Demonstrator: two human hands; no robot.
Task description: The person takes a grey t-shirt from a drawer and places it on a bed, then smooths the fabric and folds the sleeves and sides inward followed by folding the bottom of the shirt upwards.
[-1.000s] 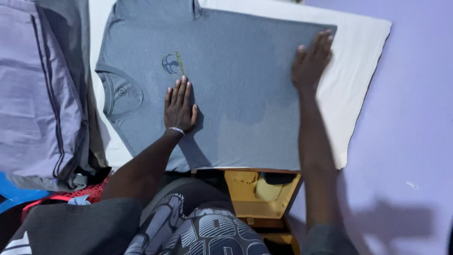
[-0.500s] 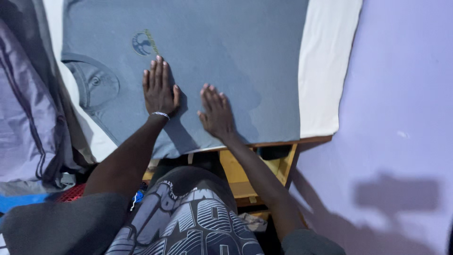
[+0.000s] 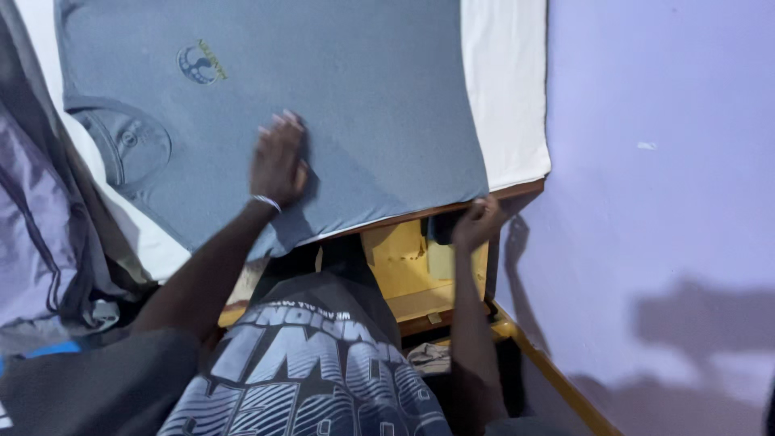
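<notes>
**Desk:** Two hands on one garment. What does the head view show?

**Photographer:** A grey T-shirt (image 3: 363,97) lies flat, chest up, on a white cloth (image 3: 504,89) that covers a wooden table (image 3: 517,190). The left hand (image 3: 278,161) rests palm down on the shirt's near side, fingers close together and blurred. The right hand (image 3: 478,222) sits at the shirt's near right corner, right at the table edge. Its fingers are curled, but I cannot tell whether they pinch the hem or only the board.

**Desk:** Which step is that?

**Photographer:** It looks like flattening the shirt, with one palm pinning it and the other hand at the corner. Lifting that corner would call for a firm pinch on the hem while the left palm holds the cloth down.

**Desk:** Any labels or marks?

**Photographer:** A small round dark emblem (image 3: 196,63) with a short yellow line beside it sits on the chest. A round label (image 3: 129,139) shows inside the collar. A thin pale band (image 3: 265,202) circles the left wrist. A purple-grey garment (image 3: 32,234) is heaped at the left, a yellow wooden frame (image 3: 400,258) shows under the table, and a lilac wall (image 3: 662,161) stands at the right.
</notes>
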